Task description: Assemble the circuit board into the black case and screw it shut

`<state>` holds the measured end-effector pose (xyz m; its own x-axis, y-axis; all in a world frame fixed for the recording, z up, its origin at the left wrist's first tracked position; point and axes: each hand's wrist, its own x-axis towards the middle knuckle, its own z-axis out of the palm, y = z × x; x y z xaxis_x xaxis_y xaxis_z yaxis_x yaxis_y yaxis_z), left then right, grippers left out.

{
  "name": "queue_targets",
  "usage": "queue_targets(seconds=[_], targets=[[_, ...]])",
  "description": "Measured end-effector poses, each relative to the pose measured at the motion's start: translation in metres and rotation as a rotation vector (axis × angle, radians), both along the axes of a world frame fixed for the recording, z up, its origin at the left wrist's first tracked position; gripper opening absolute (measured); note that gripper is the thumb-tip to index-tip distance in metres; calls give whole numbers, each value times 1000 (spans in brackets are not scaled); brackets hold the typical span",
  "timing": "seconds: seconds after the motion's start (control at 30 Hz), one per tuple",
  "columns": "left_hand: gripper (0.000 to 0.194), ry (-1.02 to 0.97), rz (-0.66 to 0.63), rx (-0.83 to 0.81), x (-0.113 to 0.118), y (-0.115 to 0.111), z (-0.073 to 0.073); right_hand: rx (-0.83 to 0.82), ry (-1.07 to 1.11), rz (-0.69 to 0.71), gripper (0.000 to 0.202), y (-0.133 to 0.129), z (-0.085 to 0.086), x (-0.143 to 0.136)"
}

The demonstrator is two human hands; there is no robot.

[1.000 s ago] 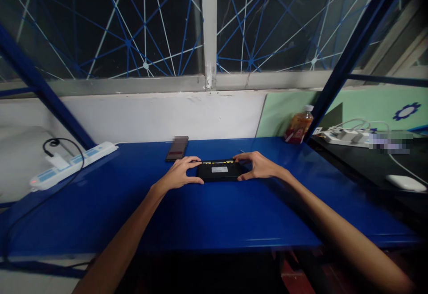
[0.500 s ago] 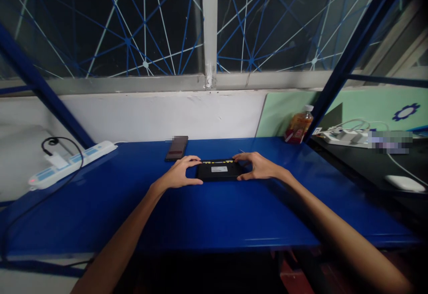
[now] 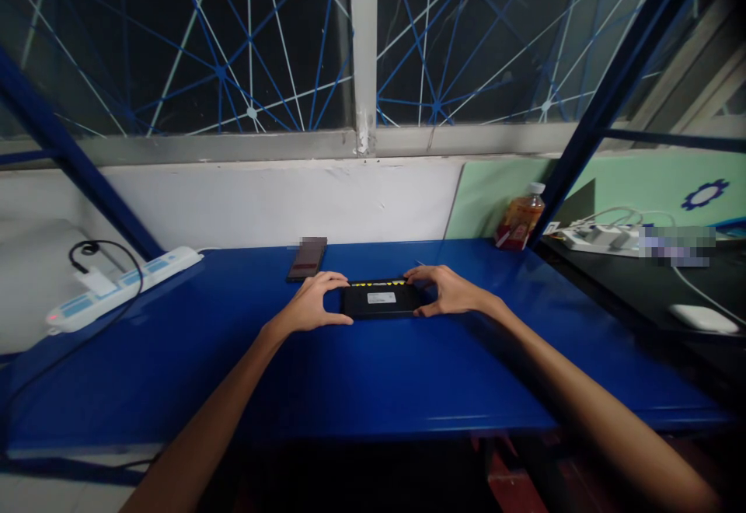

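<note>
- Your left hand (image 3: 308, 303) and right hand (image 3: 453, 292) grip 2 ends of a black case (image 3: 381, 309) on the blue table (image 3: 378, 389).
- At back right, a capped bottle (image 3: 523, 221) stands, contents unclear.

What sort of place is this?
Probably an indoor workstation or desk area, though its exact use is unclear. What suggests it: the blue table with blue posts, the power strip on it, and the window behind.

You have room this side of the black box (image 3: 381, 305); 3 obstacles ring it: a smartphone (image 3: 308, 259) just past your left hand (image 3: 311, 302), a power strip (image 3: 125, 286) far left, a bottle (image 3: 521, 221) back right.
</note>
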<state>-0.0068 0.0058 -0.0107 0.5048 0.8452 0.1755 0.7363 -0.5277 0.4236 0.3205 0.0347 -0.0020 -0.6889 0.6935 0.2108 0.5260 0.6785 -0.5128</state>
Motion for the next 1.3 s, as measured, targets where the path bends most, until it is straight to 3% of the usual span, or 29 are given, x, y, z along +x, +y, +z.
queue_targets(seconds=[0.23, 0.5, 1.3], targets=[[63, -32, -3, 23, 2, -4, 7, 96, -33, 8, 59, -1, -1, -5], [62, -50, -1, 16, 1, -4, 8, -13, 36, -98, 55, -4, -2, -2], [67, -43, -30, -30, 2, -4, 6, -34, 27, -58, 58, -4, -1, 1]])
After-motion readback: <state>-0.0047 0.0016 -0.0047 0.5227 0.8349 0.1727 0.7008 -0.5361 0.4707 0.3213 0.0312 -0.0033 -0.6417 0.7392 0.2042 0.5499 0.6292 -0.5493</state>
